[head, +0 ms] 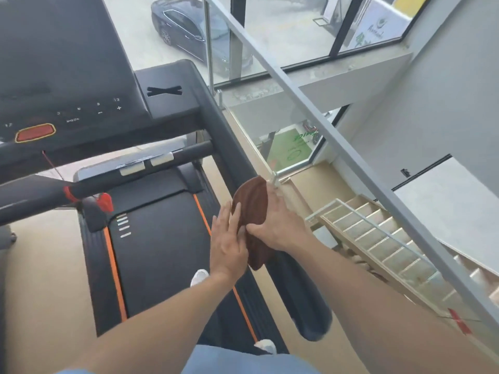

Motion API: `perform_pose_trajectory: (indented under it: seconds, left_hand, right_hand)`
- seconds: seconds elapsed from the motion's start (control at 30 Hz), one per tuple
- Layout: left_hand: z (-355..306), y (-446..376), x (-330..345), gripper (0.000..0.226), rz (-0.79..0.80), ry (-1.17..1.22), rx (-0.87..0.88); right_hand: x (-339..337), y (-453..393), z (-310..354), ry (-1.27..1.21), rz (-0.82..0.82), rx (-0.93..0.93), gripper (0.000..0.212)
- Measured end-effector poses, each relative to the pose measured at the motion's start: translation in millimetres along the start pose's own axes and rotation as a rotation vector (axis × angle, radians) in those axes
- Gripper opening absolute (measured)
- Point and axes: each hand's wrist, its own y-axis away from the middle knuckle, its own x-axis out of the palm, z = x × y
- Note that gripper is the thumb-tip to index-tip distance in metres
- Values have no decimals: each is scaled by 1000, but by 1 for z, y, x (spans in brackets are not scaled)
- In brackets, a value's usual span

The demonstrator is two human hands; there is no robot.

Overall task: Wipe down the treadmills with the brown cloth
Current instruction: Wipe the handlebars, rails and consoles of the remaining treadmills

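Observation:
The brown cloth (pixel 252 209) is draped over the black right handrail (pixel 299 292) of the treadmill (pixel 159 238). My right hand (pixel 278 225) lies over the cloth from the right, its thumb hooked across the fabric, gripping it around the rail. From the left, my left hand (pixel 228 241) presses flat against the cloth with straight fingers. Both forearms reach in from the bottom of the view. The rail under the cloth is hidden.
The treadmill console (pixel 67 103) with a red stop button (pixel 35 132) fills the upper left. A red safety clip (pixel 104 202) hangs from the front bar. A glass railing (pixel 337 147) runs close on the right, with a staircase (pixel 378 238) below. My white shoes stand on the belt.

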Motion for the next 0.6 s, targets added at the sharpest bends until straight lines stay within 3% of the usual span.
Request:
perform_pose_trajectory:
  seconds: [0.1,0.27,0.4,0.6]
  left_hand:
    - [-13,52,21,66,70,14,72]
    - [-38,85,31,74,59,125,13]
    - [-33,71,19,76,123,160,-81]
    - [-14,21,12,84,90,162,-96]
  right_hand:
    - [9,42,-34,-94,18,41,111]
    - [19,62,-61,-222,22,87,107]
    - [28,52,-45,-122,-90,135,101]
    - [29,17,-14,-19,-242,104,98]
